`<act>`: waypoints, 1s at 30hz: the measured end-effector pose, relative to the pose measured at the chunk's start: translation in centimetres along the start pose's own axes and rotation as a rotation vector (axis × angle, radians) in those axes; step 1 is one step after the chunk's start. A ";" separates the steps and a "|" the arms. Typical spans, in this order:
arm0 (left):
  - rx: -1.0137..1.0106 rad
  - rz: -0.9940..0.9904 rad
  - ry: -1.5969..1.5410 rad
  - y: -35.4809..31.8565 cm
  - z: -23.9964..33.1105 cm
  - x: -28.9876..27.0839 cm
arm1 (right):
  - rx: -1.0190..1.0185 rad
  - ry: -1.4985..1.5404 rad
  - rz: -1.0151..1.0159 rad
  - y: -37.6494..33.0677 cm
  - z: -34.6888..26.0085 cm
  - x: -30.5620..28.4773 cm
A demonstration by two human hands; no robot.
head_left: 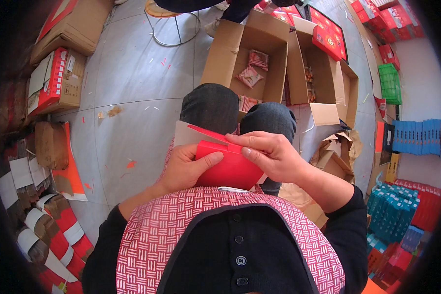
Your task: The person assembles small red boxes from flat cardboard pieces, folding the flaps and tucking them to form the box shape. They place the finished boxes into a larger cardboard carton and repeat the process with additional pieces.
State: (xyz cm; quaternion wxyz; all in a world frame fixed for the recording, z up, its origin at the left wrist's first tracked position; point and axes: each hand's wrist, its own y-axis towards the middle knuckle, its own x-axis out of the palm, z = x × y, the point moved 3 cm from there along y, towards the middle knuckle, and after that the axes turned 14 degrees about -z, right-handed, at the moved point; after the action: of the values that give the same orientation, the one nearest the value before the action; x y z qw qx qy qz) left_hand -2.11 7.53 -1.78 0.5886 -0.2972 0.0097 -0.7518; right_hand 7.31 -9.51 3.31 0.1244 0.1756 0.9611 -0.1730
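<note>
A red cardboard gift box [230, 171] with pale inner flaps rests on my lap, partly folded. My left hand [188, 166] grips its left side, thumb lying over the red face. On the upper edge, my right hand [264, 152] pinches a red flap between thumb and fingers. A white end flap [185, 133] sticks up at the box's upper left. The box's underside and the fingers behind it are hidden.
Ahead of my knees stands an open brown carton [224, 54] with several pink packets inside. Another open carton [323, 88] is to its right. Stacked flat red boxes [59, 235] lie at left; a green crate [390, 83] and blue boxes [416, 137] are at right.
</note>
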 end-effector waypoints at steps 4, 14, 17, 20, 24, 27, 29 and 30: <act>0.055 0.007 -0.046 0.2 -0.5 -0.2 | -0.065 -0.027 0.041 0.0 -0.3 0.5; 0.055 0.029 -0.052 0.2 0.3 -0.2 | -0.108 0.044 -0.021 -0.6 0.2 0.2; 0.066 0.023 -0.070 0.4 -0.1 -0.5 | -0.109 0.101 -0.063 -0.9 0.0 0.1; 0.067 0.005 -0.108 0.5 -0.1 -0.6 | -0.097 0.123 -0.074 -1.0 0.2 0.2; 0.083 0.001 -0.100 0.4 -0.1 -0.7 | -0.114 0.089 -0.075 -0.8 0.4 0.3; 0.117 0.011 -0.041 0.4 0.0 -0.8 | -0.114 0.064 -0.117 -0.6 -0.1 0.1; 0.126 0.018 -0.027 0.3 -0.1 -0.8 | -0.109 0.027 -0.128 -0.7 -0.4 0.0; 0.122 0.021 -0.044 0.2 -0.2 -0.8 | -0.107 0.009 -0.134 -0.7 -0.4 0.0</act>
State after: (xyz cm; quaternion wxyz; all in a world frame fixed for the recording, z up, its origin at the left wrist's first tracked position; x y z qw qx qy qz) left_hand -1.92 8.08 -2.39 0.6134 -0.2770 -0.0458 -0.7382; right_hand 6.97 -9.97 3.92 0.1177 0.1047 0.9791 -0.1285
